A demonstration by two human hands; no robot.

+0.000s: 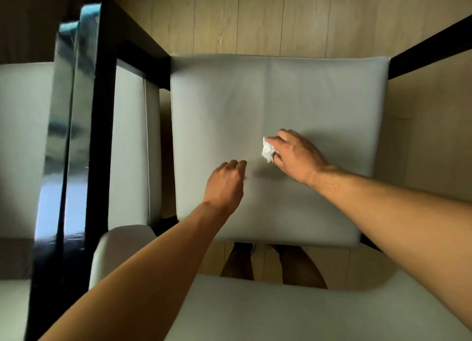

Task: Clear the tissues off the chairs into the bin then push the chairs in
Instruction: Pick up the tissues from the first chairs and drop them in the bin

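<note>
While right hand (293, 157) pinches crumpled tissue (267, 151) over chair seat (319, 93), centre frame, left hand (226, 185) hovers curled, apparently empty; tissue looks feather-light, soft, tearable: loose fingertip pinch anywhere suffices

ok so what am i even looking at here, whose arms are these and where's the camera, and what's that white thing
There is no machine here. This is a single picture from a wide-angle camera worn on a person's head, looking forward and down, so the two bare arms reaching in from the bottom are that person's own.

They are leaning over the pale seat of a chair with a dark frame, standing on a light wooden floor. To the left is a dark glossy table, with another pale chair beside it.

The white thing is a crumpled tissue, pinched in the fingers of the right hand just over the seat. The left hand hovers close by with its fingers curled; a blurry pale speck shows at its fingertips, too unclear to name. No bin is in view.
</note>
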